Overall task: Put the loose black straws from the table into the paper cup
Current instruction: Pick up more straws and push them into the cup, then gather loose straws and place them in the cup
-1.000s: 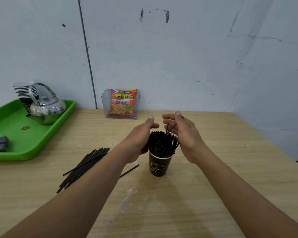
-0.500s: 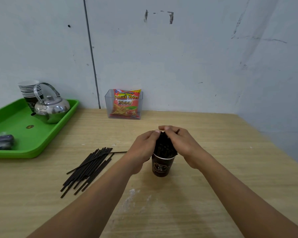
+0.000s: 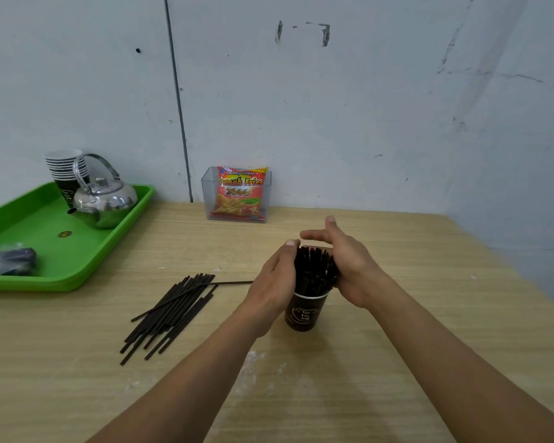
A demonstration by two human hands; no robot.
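A dark brown paper cup (image 3: 304,311) stands upright on the wooden table, packed with a bundle of black straws (image 3: 315,270) that stick out above its rim. My left hand (image 3: 274,282) presses against the bundle's left side, thumb tip at its top. My right hand (image 3: 349,260) cups the bundle from the right, its fingers spread and lifted over the far side. A loose pile of black straws (image 3: 170,311) lies on the table left of the cup, with one straw (image 3: 234,282) pointing toward my left hand.
A green tray (image 3: 61,270) at the left holds a steel kettle (image 3: 104,199), a stack of paper cups (image 3: 66,174) and a dark wrapped bundle (image 3: 8,260). A clear box with a snack packet (image 3: 239,196) stands against the wall. The table's right edge runs past my right arm.
Both hands closed in on the straw bundle from either side. Since half a second ago the right hand's fingers have lifted and spread, while the left stays against the bundle.
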